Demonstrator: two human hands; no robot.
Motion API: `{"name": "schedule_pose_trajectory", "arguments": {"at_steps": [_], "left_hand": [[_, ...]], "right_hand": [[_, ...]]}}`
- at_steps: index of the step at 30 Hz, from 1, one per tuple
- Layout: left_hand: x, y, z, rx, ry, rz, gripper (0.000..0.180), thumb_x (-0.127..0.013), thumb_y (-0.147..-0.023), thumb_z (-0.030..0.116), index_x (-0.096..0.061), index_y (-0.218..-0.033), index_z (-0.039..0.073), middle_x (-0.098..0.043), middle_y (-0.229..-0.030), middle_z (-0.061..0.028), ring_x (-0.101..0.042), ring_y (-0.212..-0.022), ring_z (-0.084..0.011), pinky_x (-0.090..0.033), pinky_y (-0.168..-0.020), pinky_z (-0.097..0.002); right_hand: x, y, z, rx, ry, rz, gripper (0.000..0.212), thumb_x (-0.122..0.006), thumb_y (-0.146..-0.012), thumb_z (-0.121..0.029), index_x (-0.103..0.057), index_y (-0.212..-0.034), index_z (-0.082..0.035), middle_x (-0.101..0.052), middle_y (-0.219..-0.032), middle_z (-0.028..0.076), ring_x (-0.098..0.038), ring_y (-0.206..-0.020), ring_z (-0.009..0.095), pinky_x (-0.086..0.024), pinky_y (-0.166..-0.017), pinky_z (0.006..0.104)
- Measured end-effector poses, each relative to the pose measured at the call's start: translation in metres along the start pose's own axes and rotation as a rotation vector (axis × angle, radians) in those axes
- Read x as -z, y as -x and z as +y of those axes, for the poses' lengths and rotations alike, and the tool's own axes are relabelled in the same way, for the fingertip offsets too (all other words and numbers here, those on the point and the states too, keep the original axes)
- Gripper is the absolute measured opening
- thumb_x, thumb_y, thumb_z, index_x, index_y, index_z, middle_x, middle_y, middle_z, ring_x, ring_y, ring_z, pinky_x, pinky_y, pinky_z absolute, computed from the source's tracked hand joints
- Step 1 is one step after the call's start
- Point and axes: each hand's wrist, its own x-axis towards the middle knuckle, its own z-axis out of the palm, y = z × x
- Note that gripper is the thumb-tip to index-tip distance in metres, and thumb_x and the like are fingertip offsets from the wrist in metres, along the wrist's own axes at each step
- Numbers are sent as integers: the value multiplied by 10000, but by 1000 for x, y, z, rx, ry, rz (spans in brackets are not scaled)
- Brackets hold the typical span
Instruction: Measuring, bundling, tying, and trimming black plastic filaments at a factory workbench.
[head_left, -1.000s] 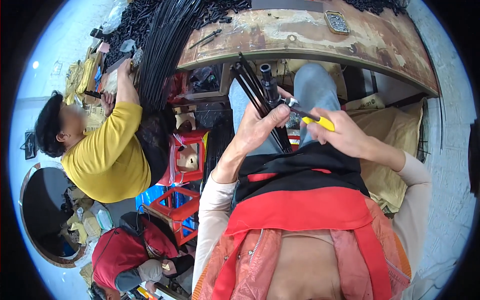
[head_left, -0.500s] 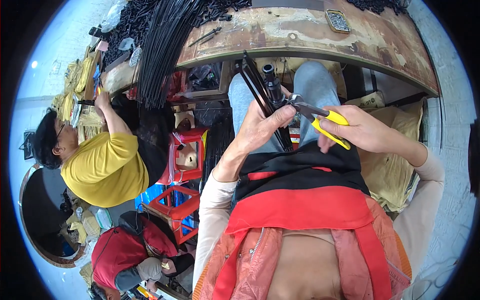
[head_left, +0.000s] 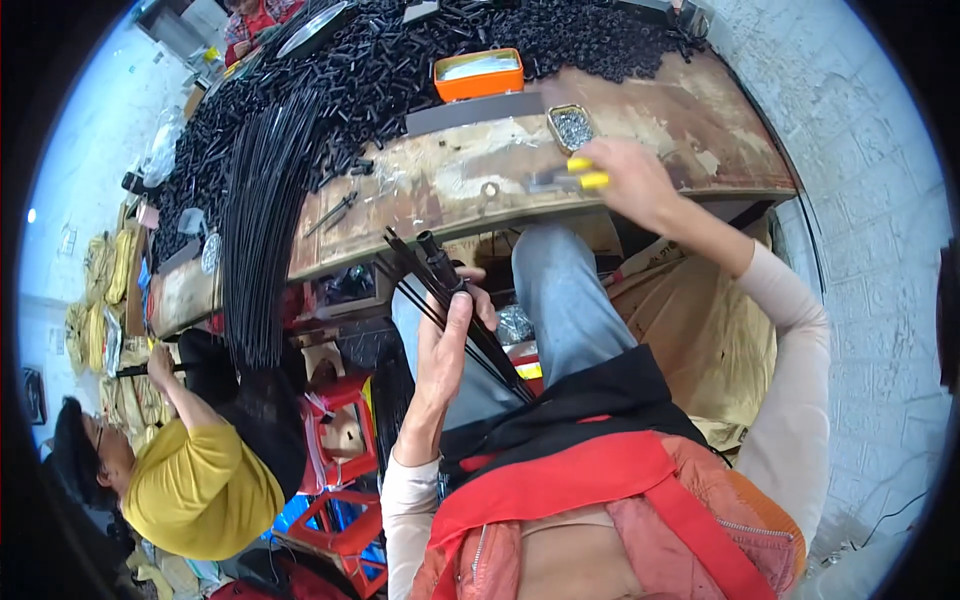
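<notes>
**Right hand with the pliers, just beside the tin on the surface**

We look first at the right hand [head_left: 630,180], because it is the nearer one to the tin [head_left: 553,128] of small metal pieces. This hand is above the near edge of the surface [head_left: 690,125], toward its right corner. The tin lies on the surface, just beyond the hand and slightly to its left, and its longer side runs roughly from the near edge to the far edge.

The right hand is closed around the yellow-handled pliers [head_left: 593,181]. Their tip points left, almost along the near edge, and not at the tin. We cannot tell from the blur if their jaws are apart.

The left hand [head_left: 445,345] is well apart from the tin, in front of the near edge and over the lap. Its thumb presses the black tube [head_left: 436,262], and its fingers wrap around the thin black rods [head_left: 490,350]. We see the tube beside the rods, its upper end toward the near edge. The rods slant from upper left, by this edge, down to the right, toward the apron [head_left: 590,400].
</notes>
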Motion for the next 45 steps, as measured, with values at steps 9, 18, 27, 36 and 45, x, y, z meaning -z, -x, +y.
{"name": "schedule_pose_trajectory", "arguments": {"at_steps": [9,18,27,36,45], "left_hand": [[5,-33,-17,132,43,-26,287,-504,-1012,251,-488,-1125,-12,-467,-762,-23,-445,-690,-109,-411,-654,-270],[2,-29,-16,114,47,-40,277,-508,-1009,246,-490,-1126,-4,-462,-752,-11,-435,-683,-102,-396,-644,-262],[-6,3,-3,29,29,-50,270,-502,-1012,243,-495,-1127,-2,-460,-743,-6,-428,-675,-95,-403,-637,-264],[-4,38,5,-45,27,-59,290,-496,-1015,272,-500,-1131,7,-430,-755,-5,-411,-684,-111,-397,-654,-288],[-7,46,12,-131,-8,-201,758,-347,-991,566,-322,-1395,-74,-469,-785,-39,-460,-695,-135,-408,-652,-290]], "right_hand": [[-37,-59,70,82,303,-87,165,-593,-749,-57,-640,-906,-65,-657,-868,112,-649,-870,318,-516,-745,432],[-13,-73,86,-331,-191,-166,221,-674,-812,-213,-691,-934,-30,-656,-722,103,-632,-662,229,-485,-615,351],[-4,-86,108,-785,-1298,-241,156,-674,-867,-196,-637,-911,-51,-614,-743,24,-580,-611,113,-480,-560,245],[13,-32,-12,-625,-1727,-280,159,-683,-870,-123,-597,-986,-57,-591,-833,16,-580,-717,99,-530,-655,254],[10,64,-164,-297,-1371,-155,182,-661,-870,-9,-589,-1035,15,-648,-897,98,-649,-816,154,-519,-730,296]]}}
